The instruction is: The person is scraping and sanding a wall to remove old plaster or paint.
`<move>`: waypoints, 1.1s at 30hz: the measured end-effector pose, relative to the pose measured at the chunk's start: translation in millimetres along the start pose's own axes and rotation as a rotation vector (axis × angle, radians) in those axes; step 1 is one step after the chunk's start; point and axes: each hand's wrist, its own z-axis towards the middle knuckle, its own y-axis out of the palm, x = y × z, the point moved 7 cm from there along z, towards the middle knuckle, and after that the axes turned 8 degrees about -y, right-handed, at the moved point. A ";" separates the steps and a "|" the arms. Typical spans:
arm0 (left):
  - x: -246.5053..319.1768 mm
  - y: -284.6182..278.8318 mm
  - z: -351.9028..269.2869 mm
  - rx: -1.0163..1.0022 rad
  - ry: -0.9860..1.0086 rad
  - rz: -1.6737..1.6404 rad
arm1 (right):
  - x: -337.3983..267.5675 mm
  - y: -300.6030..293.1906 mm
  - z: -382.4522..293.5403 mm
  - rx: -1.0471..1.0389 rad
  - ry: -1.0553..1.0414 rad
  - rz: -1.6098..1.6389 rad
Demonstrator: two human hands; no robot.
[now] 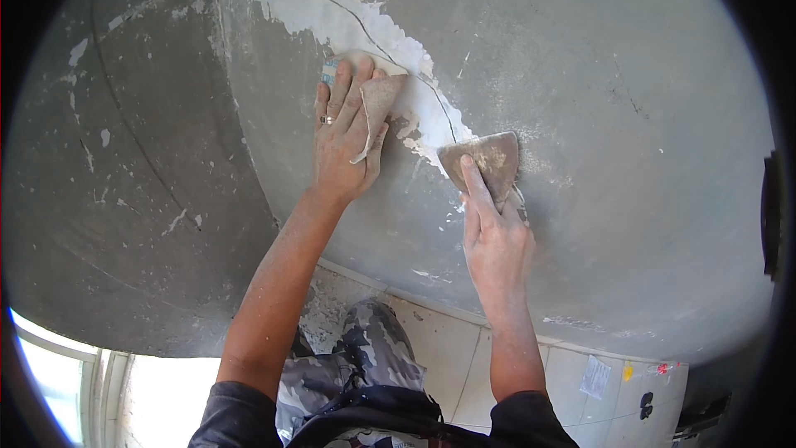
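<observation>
Before me is a grey wall (603, 118) with a ragged patch of white plaster (379, 28) crossed by a thin dark crack (333, 0). My left hand (342, 137), a ring on one finger, presses a sheet of sandpaper (384, 93) flat to the lower edge of this patch. One flap of the sheet curls over the fingers, and blue print shows on its backing. To the right, my right hand (497, 236) grips a putty knife (494, 158), forefinger along the worn, stained blade. The blade lies against the wall at the lower end of the patch and hides part of it.
A darker wall (155, 155) with white flecks meets this one at a corner on the left. Below lie floor tiles (448, 348), a plastic wrapper (595, 377), a yellow scrap (627, 371) and a small black object (647, 406). A bright window (53, 386) stands lower left.
</observation>
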 end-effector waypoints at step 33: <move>0.3 0.7 -1.5 0.025 0.024 -0.022 | -5.1 -7.0 -1.7 0.121 0.031 0.017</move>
